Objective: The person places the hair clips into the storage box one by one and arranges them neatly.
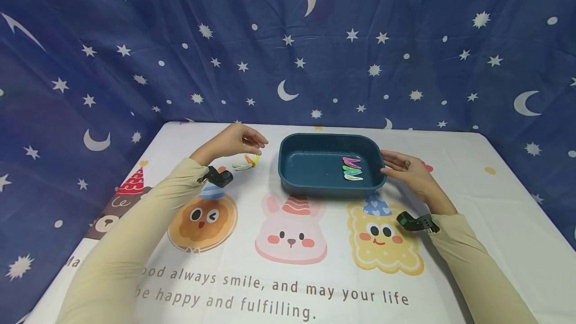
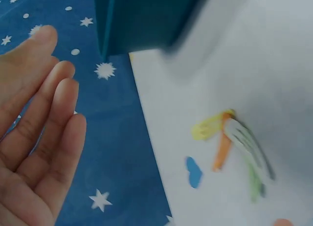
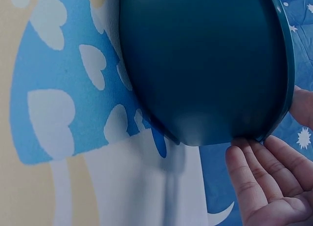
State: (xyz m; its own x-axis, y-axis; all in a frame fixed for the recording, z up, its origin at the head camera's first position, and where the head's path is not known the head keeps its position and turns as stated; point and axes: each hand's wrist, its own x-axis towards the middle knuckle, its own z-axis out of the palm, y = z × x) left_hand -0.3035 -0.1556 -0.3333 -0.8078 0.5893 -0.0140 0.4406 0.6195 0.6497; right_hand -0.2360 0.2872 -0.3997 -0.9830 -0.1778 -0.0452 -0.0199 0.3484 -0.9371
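My left hand (image 1: 238,140) hovers beside a small pile of snap hair clips, fingers loosely extended and nothing visible between them. In the left wrist view the pile has a yellow clip (image 2: 208,126), an orange clip (image 2: 222,150), a white clip (image 2: 244,138) and a green clip (image 2: 255,184), overlapping at one end. At the right end of a dark teal basin (image 1: 288,184), my right hand (image 1: 411,174) touches the outer wall with nearly straight fingers. Inside the basin a pink clip (image 1: 351,162), a green clip (image 1: 351,169) and a whitish clip (image 1: 353,178) lie in a column.
A white tablecloth (image 1: 216,284) with cartoon figures and lettering covers the table. Behind it hangs a blue curtain (image 1: 337,84) with moons and stars. Each wrist wears a black camera strap, the left one (image 1: 218,176) and the right one (image 1: 416,223).
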